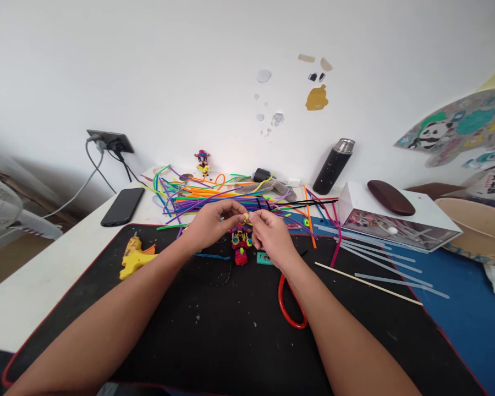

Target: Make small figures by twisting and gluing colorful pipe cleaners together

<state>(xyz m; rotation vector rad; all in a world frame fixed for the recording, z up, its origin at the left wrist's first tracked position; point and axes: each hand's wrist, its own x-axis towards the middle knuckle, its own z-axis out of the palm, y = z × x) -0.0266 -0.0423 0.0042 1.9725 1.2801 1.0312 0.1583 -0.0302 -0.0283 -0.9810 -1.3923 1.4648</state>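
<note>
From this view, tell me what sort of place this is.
Probably a home craft desk: heaped coloured pipe cleaners, a yellow glue gun on a black mat, clear glue sticks. Left hand and right hand pinch a yellow piece.

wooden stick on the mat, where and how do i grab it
Pinch the wooden stick near the end by the right hand, from above: it lies flat and thin on the black mat, and clear glue sticks crowd its far half.

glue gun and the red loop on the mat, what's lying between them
In the head view, the person's left forearm crosses between the yellow glue gun and the red loop; otherwise only bare black mat.
</note>
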